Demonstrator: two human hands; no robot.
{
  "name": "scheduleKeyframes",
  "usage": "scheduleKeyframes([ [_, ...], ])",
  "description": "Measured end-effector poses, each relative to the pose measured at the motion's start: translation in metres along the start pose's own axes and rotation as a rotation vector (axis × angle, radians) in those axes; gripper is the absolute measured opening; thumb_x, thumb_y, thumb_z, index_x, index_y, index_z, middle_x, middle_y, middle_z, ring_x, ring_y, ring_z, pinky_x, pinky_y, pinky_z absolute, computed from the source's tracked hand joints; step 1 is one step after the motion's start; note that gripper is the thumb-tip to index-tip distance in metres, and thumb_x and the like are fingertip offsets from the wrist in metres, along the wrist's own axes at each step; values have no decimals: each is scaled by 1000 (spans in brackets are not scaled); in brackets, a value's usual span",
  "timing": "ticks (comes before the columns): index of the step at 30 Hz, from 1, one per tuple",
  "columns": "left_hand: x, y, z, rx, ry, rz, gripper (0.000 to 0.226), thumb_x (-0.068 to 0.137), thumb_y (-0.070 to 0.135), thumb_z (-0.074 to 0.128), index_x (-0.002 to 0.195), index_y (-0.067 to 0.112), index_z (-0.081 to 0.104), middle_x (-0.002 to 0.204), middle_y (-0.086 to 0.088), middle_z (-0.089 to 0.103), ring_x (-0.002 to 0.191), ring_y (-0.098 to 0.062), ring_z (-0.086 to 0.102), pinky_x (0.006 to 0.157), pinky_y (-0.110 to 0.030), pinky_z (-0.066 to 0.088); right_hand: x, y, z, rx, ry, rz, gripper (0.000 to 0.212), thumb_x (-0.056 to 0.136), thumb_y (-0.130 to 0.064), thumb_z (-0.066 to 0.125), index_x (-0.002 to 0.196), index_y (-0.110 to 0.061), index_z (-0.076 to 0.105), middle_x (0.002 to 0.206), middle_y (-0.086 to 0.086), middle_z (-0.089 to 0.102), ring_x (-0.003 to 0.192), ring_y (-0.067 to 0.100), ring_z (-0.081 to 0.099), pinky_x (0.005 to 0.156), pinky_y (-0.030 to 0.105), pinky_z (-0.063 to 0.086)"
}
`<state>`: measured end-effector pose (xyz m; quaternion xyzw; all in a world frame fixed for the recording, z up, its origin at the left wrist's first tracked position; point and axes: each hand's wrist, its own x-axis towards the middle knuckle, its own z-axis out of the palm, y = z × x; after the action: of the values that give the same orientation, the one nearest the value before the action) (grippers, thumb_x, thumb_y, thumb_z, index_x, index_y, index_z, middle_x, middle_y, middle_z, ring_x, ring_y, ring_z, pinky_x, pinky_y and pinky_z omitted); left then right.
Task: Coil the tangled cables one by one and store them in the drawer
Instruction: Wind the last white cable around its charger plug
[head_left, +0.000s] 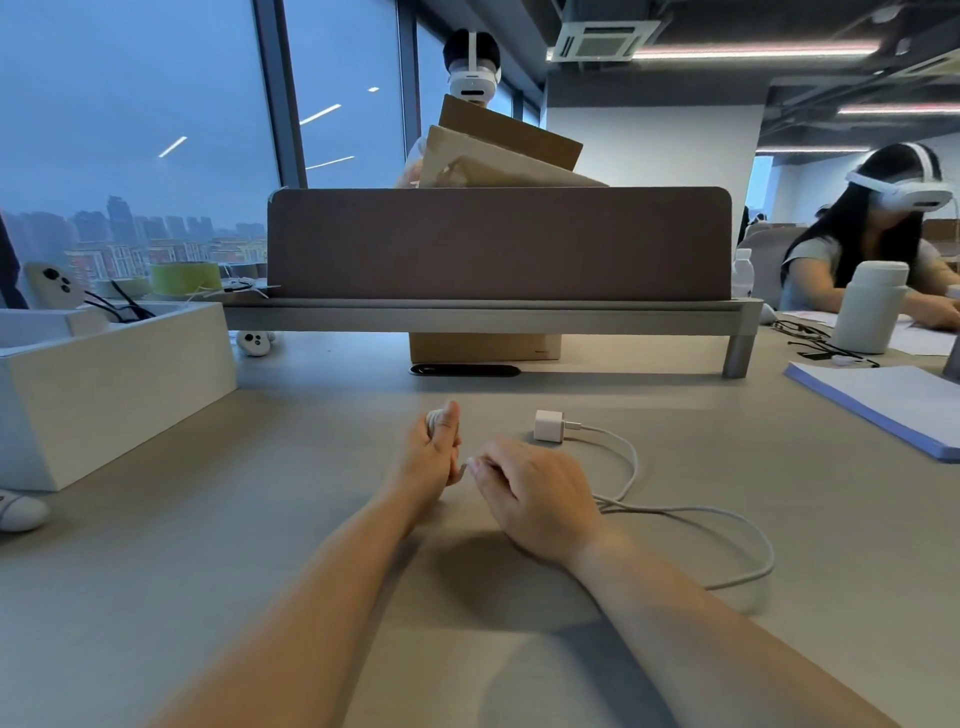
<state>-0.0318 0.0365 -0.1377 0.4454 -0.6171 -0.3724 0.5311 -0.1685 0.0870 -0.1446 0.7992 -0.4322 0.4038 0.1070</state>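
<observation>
A white cable lies in loose loops on the desk to the right of my hands, one end plugged into a small white charger block. My left hand grips a small coiled bundle of the white cable, thumb pressed over it. My right hand sits just right of it, fingers curled and pinching the cable near the left hand. The white drawer box stands open at the left, with black cables inside.
A brown desk divider on a grey riser crosses the back. A black pad and a cardboard box lie under it. White controllers sit at left. A paper stack and a white bottle are at right. Two people with headsets sit beyond.
</observation>
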Motion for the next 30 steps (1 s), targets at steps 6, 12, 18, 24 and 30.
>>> scheduleKeyframes([
  [6, -14, 12, 8, 113, -231, -31, 41, 102, 37, 33, 73, 10, 45, 55, -2, 43, 43, -6, 40, 45, -16, 39, 1, 12, 2, -24, 146, 62, 36, 95, -45, 35, 84, -20, 58, 69, -4, 63, 59, 21, 59, 48, 30, 39],
  [12, -20, 19, 9, 132, -345, -105, 41, 100, 44, 33, 84, 11, 52, 70, -4, 48, 56, -10, 42, 55, -18, 41, 2, 15, -5, 68, 234, 150, 24, 90, -45, 58, 76, -28, 48, 61, -14, 50, 52, 8, 46, 46, 17, 29],
  [18, -25, 28, 8, 58, -406, -165, 47, 100, 49, 28, 78, 14, 49, 63, 0, 45, 44, -4, 38, 46, -14, 32, 4, 17, -2, 194, 214, 233, 23, 90, -39, 63, 75, -27, 48, 61, -14, 48, 56, 6, 45, 50, 25, 36],
  [24, -27, 32, 10, 19, -430, -155, 47, 101, 47, 24, 78, 13, 47, 63, 2, 44, 43, -1, 37, 45, -12, 33, 6, 19, 0, 363, 163, 292, 28, 89, -43, 57, 79, -17, 57, 68, -9, 54, 65, 13, 52, 59, 37, 47],
  [30, -26, 28, 11, 103, -435, -39, 56, 92, 61, 28, 72, 11, 45, 60, 1, 39, 47, -6, 33, 50, -19, 31, 8, 16, -3, 458, 144, 367, 28, 85, -49, 55, 69, -27, 52, 64, -8, 54, 61, 7, 48, 58, 27, 41],
])
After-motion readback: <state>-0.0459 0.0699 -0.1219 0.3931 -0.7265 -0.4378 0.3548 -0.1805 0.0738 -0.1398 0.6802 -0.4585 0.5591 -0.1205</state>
